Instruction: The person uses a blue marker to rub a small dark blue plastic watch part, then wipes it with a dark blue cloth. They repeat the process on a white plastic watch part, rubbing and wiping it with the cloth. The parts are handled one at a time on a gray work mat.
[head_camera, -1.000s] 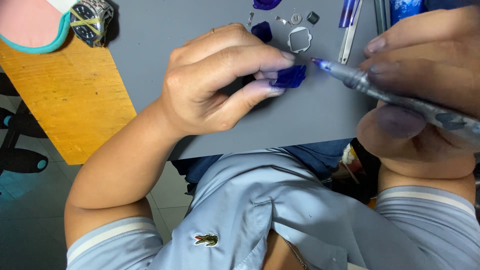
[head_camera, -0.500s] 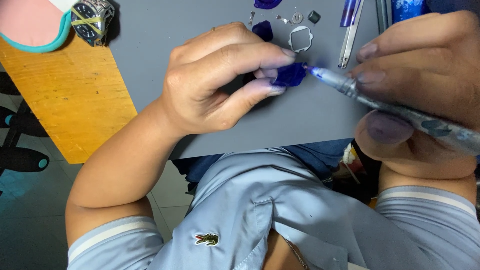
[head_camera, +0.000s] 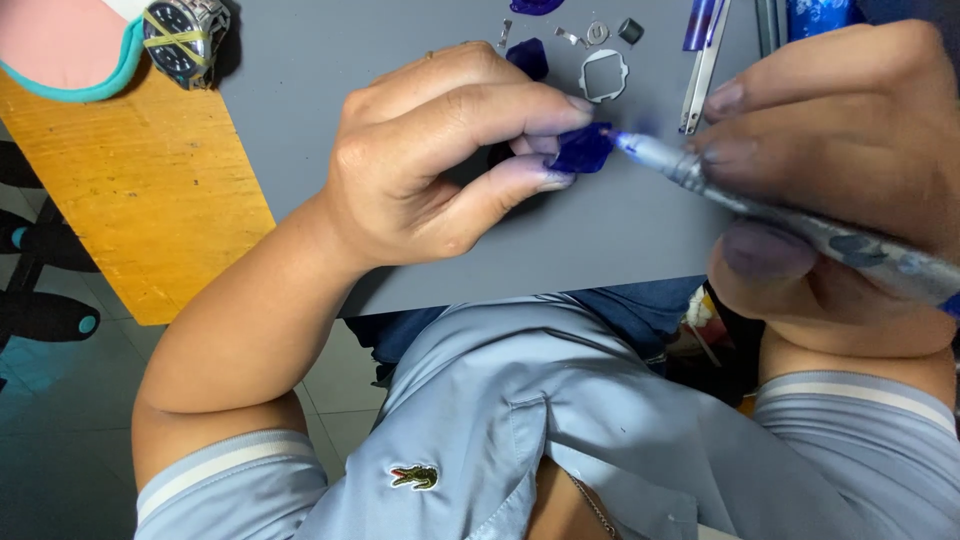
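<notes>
A flat grey counter (head_camera: 400, 60) fills the upper middle of the frame, its near edge running across just above the person's pale blue collared shirt (head_camera: 520, 430), which takes up the whole lower part. To the left of the grey surface lies a yellow wooden board (head_camera: 140, 190), reaching from the upper left down toward the middle left.

The right hand (head_camera: 840, 150) sits large at the right side of the frame. Its grip is closed around a long silver pen-shaped tool with blue markings (head_camera: 800, 225), which slants from the lower right up toward the centre; its tip touches the small piece held by the other hand. The left hand (head_camera: 440, 150) comes in from the lower left and rests on the counter at centre. Its grip is pinched together on a small dark blue glossy piece (head_camera: 583, 148), held between the thumb below and the fingertips above, just over the grey surface in the upper centre of the frame.

In the upper left corner a pink rounded object with a teal rim (head_camera: 60, 50) is cut by the frame edge, and a silver metal wristwatch with a dark dial (head_camera: 180, 35) lies just beside it. Along the top edge, right of centre, lie a slim pair of blue-handled metal tweezers (head_camera: 700, 60), a thin silvery watch-case ring (head_camera: 603, 75), another dark blue fragment (head_camera: 528, 57) just behind the left hand's fingers, and a tiny dark square part (head_camera: 630, 30).
</notes>
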